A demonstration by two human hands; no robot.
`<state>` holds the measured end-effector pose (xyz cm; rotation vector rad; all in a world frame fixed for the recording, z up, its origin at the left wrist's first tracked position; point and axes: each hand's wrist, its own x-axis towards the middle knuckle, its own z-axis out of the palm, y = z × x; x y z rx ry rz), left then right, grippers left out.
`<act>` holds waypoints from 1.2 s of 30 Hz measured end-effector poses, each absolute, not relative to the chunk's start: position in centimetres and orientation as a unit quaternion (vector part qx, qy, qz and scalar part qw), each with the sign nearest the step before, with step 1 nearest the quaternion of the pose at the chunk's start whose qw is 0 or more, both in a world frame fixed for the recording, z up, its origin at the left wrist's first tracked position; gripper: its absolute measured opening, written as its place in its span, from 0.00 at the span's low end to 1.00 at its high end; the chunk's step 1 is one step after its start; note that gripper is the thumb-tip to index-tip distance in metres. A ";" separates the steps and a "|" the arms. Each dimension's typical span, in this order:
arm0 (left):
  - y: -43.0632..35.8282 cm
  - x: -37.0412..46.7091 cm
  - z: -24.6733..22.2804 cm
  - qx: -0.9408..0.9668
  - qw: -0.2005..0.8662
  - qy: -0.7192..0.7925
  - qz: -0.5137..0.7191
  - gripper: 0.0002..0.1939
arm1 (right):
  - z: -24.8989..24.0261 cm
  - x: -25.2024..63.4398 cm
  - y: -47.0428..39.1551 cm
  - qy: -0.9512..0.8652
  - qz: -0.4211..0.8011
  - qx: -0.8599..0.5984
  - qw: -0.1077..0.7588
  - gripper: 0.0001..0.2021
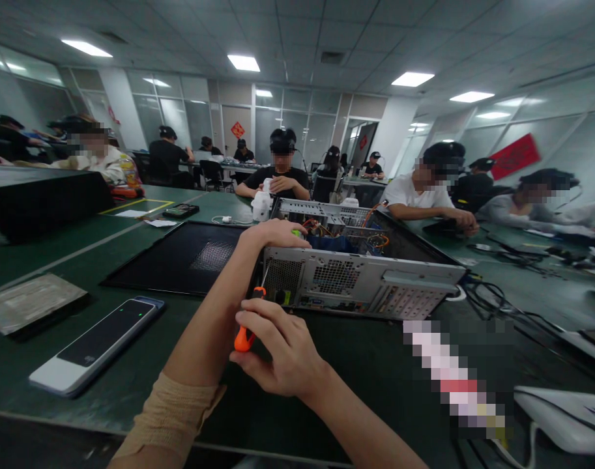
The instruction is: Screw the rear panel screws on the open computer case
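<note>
your right grip (285, 348) is closed around the orange and black screwdriver (243, 339). its thin metal rod points up and away from you, toward the left end of the computer case (356, 267). the case sits in front of you on the green surface (365, 371), with its top open and its back wall facing you. your left grip (280, 232) lies over the top edge of that wall, near the left corner. i cannot tell if it is closed on anything, because some of its fingers are hard to see.

the tip is too small to see well, so look closely to check that it sits right in a screw. line the rod up straight with the screw, since a slanted tip may slip and scratch the metal. push gently and turn slowly. press down with your left grip so the case does not slide, but mind the edge, which may be sharp. your arms are close together, so give your right wrist room. watch the wires (378, 241) inside too.
</note>
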<state>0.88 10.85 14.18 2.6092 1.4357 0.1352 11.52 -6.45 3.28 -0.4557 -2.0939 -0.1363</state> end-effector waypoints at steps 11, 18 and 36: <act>11.2 0.8 14.0 0.873 0.083 0.479 0.042 0.40 | 3.4 11.7 -7.0 -0.850 -0.046 -0.197 0.487 0.18; 11.0 0.8 14.1 0.873 0.085 0.477 0.049 0.40 | 3.3 11.7 -6.9 -0.846 -0.048 -0.196 0.493 0.17; 11.0 0.8 14.1 0.869 0.085 0.484 0.051 0.40 | 3.5 11.8 -7.0 -0.846 -0.056 -0.193 0.495 0.17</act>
